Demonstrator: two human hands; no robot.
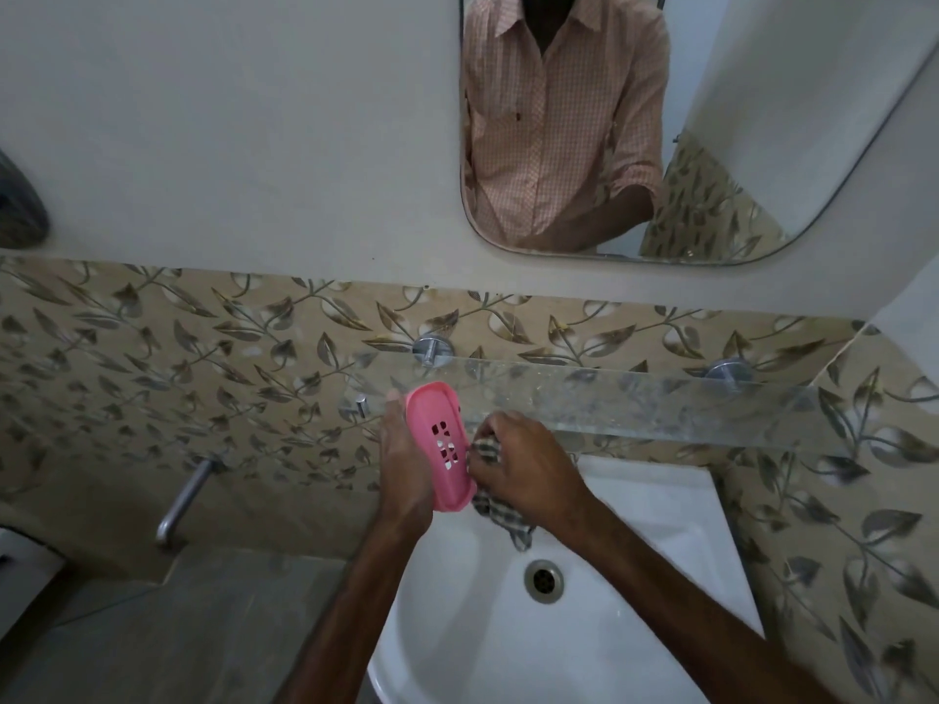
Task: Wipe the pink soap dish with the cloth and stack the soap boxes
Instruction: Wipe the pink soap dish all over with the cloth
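The pink soap dish (pixel 443 447) is held tilted on edge above the white sink (pixel 660 505), the left hand (pixel 404 467) wrapped round its back. The right hand (pixel 523 462) bunches the checked cloth (pixel 500 510), fingers clamped on it, against the dish's slotted face. Good wiping likely means pushing cloth into each slot while the left grip stays firm.

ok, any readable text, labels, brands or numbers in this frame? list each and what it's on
None: no readable text anywhere in the head view.
Pink soap dish, held in the left hand: only drain holes show, no marking.
Cloth, gripped by the right hand: checked pattern only.
Glass shelf, mirror, basin: no labels.
Wall tiles: leaf pattern only.
No soap boxes are in view.
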